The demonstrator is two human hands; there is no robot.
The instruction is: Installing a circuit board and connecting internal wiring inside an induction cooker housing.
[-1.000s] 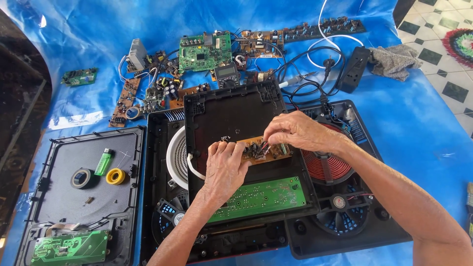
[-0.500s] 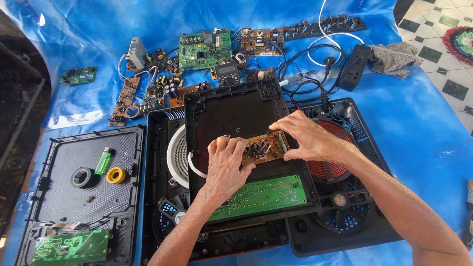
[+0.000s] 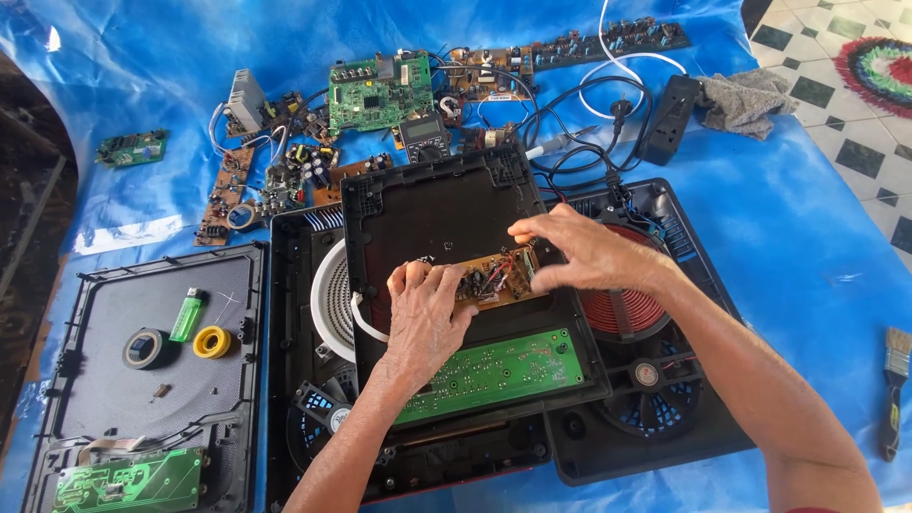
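A big blue sheet (image 3: 788, 285) covers the floor and carries everything. In the middle of the sheet lies a wide black cooker base (image 3: 665, 418) with a red coil (image 3: 622, 309), a white coil (image 3: 332, 299) and two fans. A black tray (image 3: 437, 218) lies on top of the base, and a long green board (image 3: 494, 372) sits near the tray's near edge.

By the sheet's left edge lies a grey panel (image 3: 114, 380). On it are a black tape roll (image 3: 144, 348), a yellow tape roll (image 3: 212, 342), a green lighter (image 3: 187, 314) and another green board (image 3: 128, 480).

Along the far edge of the sheet lie lots of loose boards, with a green one (image 3: 378, 90) in the middle, a small meter (image 3: 424, 138) just in front of it, black wires, a black power strip (image 3: 671, 119) and a grey rag (image 3: 750, 100). A brush (image 3: 893, 389) lies near the right edge.

The small brown board (image 3: 494, 280) is in the middle of the black tray. The left hand (image 3: 423, 318) rests flat on the tray, and its fingers lie close together and press on the left end of the brown board. The right hand (image 3: 584, 252) comes from the right. Its fingers are bent and pinch the right end of the brown board.
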